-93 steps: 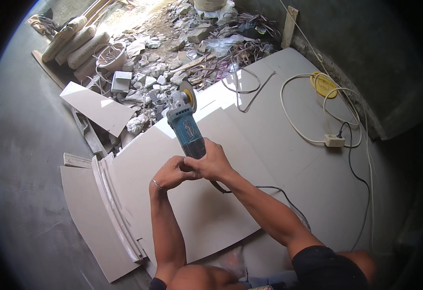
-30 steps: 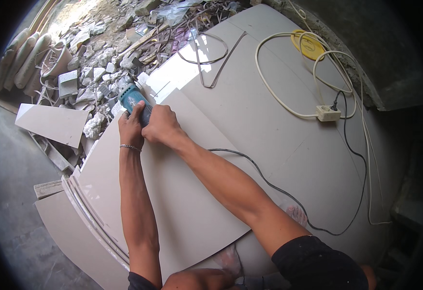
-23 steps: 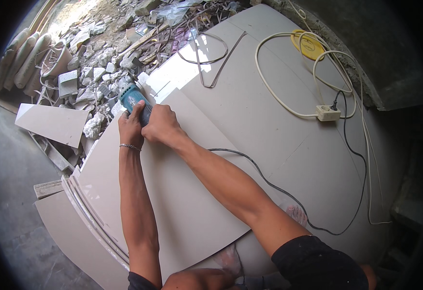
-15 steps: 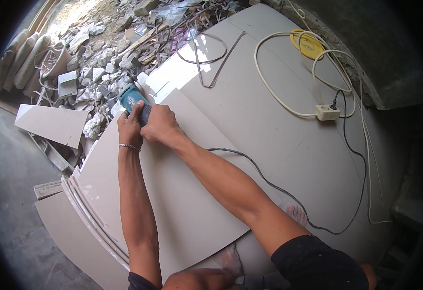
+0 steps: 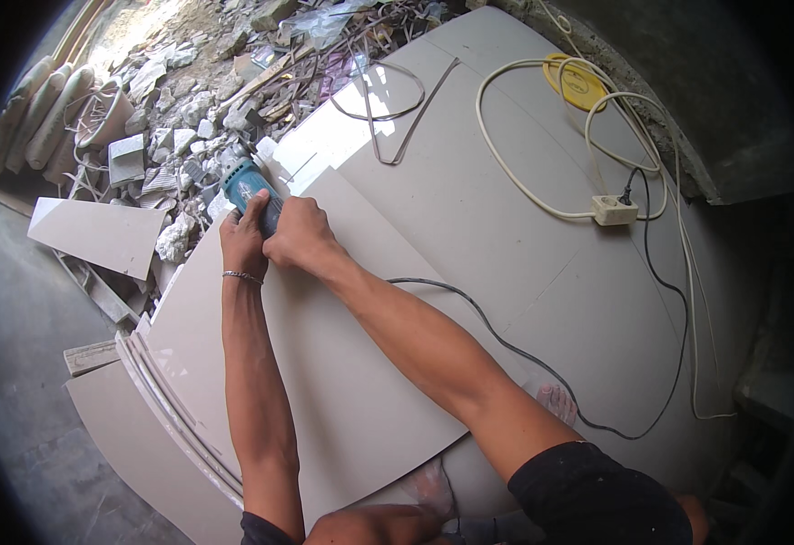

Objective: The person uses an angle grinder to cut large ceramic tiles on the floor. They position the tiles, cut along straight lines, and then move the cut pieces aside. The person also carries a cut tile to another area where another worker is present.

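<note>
My left hand (image 5: 243, 234), with a chain bracelet at the wrist, grips a teal-and-black angle grinder (image 5: 248, 186) from the left. My right hand (image 5: 300, 234) is closed round its rear body, just beside the left. The grinder's metal head points away from me, at the far edge of a large beige tile (image 5: 324, 381) beside the rubble; its disc is too small to make out clearly. A black cord (image 5: 469, 309) runs from under my right arm across the tiles. My bare feet (image 5: 556, 400) show near the lower edge, on either side of my right arm.
Broken rubble (image 5: 192, 118) fills the back left, with sacks (image 5: 43, 118), a bucket (image 5: 104, 118) and a loose tile piece (image 5: 97, 232). At right lie a coiled cable (image 5: 515, 186), a socket block (image 5: 613, 210) and a yellow disc-shaped object (image 5: 575, 82) beside a concrete wall (image 5: 724, 109).
Since about three seconds ago the grinder and both hands have moved forward and left toward the tile's edge, and the view has shifted. Over the last second they have barely moved.
</note>
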Tool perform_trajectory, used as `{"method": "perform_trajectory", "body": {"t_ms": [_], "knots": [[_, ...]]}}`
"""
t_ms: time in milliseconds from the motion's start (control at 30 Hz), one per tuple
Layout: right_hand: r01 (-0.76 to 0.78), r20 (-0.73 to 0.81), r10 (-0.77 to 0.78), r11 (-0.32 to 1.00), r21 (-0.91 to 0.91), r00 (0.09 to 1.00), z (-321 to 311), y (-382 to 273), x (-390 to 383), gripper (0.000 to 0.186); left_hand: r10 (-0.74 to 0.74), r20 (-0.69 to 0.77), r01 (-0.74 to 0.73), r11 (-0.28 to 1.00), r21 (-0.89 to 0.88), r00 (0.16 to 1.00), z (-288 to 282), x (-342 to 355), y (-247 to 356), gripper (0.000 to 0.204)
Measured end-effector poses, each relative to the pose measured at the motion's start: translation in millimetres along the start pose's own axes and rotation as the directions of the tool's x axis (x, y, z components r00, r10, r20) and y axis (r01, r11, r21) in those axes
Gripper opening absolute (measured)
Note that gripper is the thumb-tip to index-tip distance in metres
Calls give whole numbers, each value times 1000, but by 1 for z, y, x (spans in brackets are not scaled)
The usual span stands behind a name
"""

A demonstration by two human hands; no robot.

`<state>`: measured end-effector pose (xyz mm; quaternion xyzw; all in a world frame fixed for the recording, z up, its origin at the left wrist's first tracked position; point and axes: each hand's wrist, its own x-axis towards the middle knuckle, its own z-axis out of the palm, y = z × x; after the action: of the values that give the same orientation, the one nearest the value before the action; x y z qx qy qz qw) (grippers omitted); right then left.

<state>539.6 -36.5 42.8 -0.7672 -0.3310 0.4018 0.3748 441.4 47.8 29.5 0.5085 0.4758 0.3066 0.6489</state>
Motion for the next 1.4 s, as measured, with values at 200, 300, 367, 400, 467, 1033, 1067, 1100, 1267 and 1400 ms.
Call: {"method": "perform_trajectory", "body": {"t_ms": [200,300,367,400,467,1033,1067,1100,1267,1400], "knots": [[1,6,-1,1000,8,1000,0,1,1,38,-3,-6,3,1000,7,1000,0,0,0,39],[4,8,-4,1000,8,1000,-1,-1,0,38,5,2,-5,1000,7,1000,-1,0,-1,39],[-6,12,6,1000,-4,1000,-3,-2,-1,39,5,-4,-5,1000,6,1000,-1,1,-1,39],[-5,23,5,1000,4,1000,-3,-3,-2,39,5,-6,-5,1000,5,1000,-1,2,-2,39],[-28,49,28,1000,0,998,-6,-5,-3,41,2,-15,-2,1000,5,1000,-2,3,-3,38],[-29,44,28,999,13,999,-8,-9,-5,41,-9,-11,9,1000,-5,1000,-2,3,-1,36],[-36,49,36,999,6,998,-8,-9,-5,41,-6,-8,6,1000,-10,1000,-2,3,0,36],[-30,51,29,999,12,998,-9,-9,-5,41,-3,-4,3,1000,-15,1000,-2,3,0,37],[-40,59,40,999,10,997,-10,-9,-4,43,-6,-5,6,1000,-8,1000,-1,5,-1,38],[-41,68,40,999,17,997,-10,-8,-4,46,-2,-8,3,1000,7,1000,-2,6,-2,39]]}}
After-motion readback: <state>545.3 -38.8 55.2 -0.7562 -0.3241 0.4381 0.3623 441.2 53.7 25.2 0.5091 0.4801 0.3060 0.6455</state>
